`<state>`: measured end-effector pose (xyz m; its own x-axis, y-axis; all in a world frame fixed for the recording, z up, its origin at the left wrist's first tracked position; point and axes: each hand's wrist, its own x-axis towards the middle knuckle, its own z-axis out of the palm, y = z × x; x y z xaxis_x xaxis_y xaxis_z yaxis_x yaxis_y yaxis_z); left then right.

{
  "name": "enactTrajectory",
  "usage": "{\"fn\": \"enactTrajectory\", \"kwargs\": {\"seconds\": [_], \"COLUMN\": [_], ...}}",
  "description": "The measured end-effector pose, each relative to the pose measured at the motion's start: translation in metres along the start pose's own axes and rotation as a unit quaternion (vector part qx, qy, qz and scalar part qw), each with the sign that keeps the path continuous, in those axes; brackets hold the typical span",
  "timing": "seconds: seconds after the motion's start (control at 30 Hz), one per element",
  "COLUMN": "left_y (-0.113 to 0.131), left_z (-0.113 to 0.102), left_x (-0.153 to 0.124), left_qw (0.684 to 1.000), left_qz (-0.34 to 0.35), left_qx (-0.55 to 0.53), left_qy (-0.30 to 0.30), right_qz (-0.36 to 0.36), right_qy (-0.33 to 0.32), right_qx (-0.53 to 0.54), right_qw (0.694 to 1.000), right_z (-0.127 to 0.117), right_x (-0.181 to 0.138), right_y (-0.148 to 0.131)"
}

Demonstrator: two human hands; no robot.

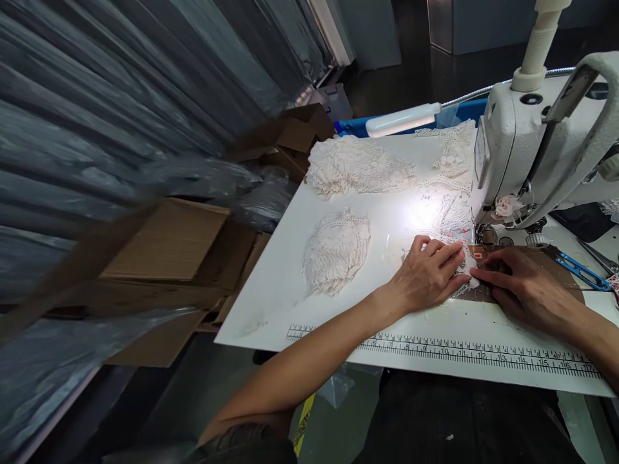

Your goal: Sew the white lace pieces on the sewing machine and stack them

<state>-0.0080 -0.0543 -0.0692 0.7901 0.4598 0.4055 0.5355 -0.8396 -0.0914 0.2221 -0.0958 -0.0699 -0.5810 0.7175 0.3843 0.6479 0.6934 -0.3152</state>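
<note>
Where the lace piece [469, 263] lies: on the brown plate [556, 267] of the sewing machine [500, 142], just in front of the needle area, between the person's two sets of fingers.
Left hand [428, 274]: palm down, fingers stretched forward and unclenched, resting on the white lace.
Right hand [534, 290]: fingers bent, tips touching the lace's right edge; whether they pinch it, I cannot tell.
Red-and-white mark [478, 256]: small, just beside the right fingertips.
Lace heap [355, 164]: fringed and white, toward the back of the white table [271, 309], trailing right toward the machine.
Smaller lace pile [336, 254]: left of the hands, apart from the heap.
Lamp [403, 120]: white, over the table's back edge.
Fabric flower [507, 205]: pale, on the machine's front.
Blue snips [583, 270]: right of the plate, near the scissors [597, 256].
Ruler scale [445, 350]: along the table's front edge.
Cardboard box [167, 238]: left of the table.
</note>
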Motion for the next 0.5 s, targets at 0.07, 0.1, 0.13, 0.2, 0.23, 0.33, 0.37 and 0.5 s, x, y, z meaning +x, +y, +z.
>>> {"fn": "enactTrajectory", "kwargs": {"seconds": [0.07, 0.1, 0.13, 0.2, 0.23, 0.33, 0.37, 0.5], "left_y": [0.0003, 0.0004, 0.0006, 0.0008, 0.0008, 0.0009, 0.0009, 0.0002], "left_z": [0.0001, 0.0003, 0.0007, 0.0017, 0.0021, 0.0023, 0.0020, 0.0007], "left_x": [-0.0001, -0.0003, -0.0004, -0.0009, -0.0011, -0.0014, -0.0013, 0.0011], "left_qw": [1.000, 1.000, 1.000, 1.000, 1.000, 0.999, 0.999, 1.000], "left_qz": [-0.006, -0.009, -0.010, -0.012, -0.011, -0.017, -0.020, -0.006], "left_qx": [-0.003, -0.005, -0.007, -0.011, -0.013, -0.024, -0.029, -0.016], "left_qy": [-0.001, 0.001, 0.003, 0.007, 0.011, 0.021, 0.024, 0.018], "right_qz": [-0.001, -0.002, -0.003, 0.000, 0.000, -0.004, -0.005, 0.000], "right_qy": [-0.002, -0.002, -0.002, -0.001, 0.000, 0.001, 0.000, -0.002], "right_qx": [0.001, 0.002, 0.003, 0.004, 0.004, 0.001, 0.001, -0.002], "right_qw": [1.000, 1.000, 1.000, 1.000, 1.000, 1.000, 1.000, 1.000], "right_z": [-0.0004, -0.0005, -0.0007, -0.0009, -0.0010, -0.0015, -0.0018, -0.0025], "right_x": [0.0003, 0.0005, 0.0006, 0.0007, 0.0007, 0.0008, 0.0009, 0.0011], "right_y": [-0.0004, -0.0006, -0.0008, -0.0011, -0.0013, -0.0017, -0.0019, -0.0036]}}
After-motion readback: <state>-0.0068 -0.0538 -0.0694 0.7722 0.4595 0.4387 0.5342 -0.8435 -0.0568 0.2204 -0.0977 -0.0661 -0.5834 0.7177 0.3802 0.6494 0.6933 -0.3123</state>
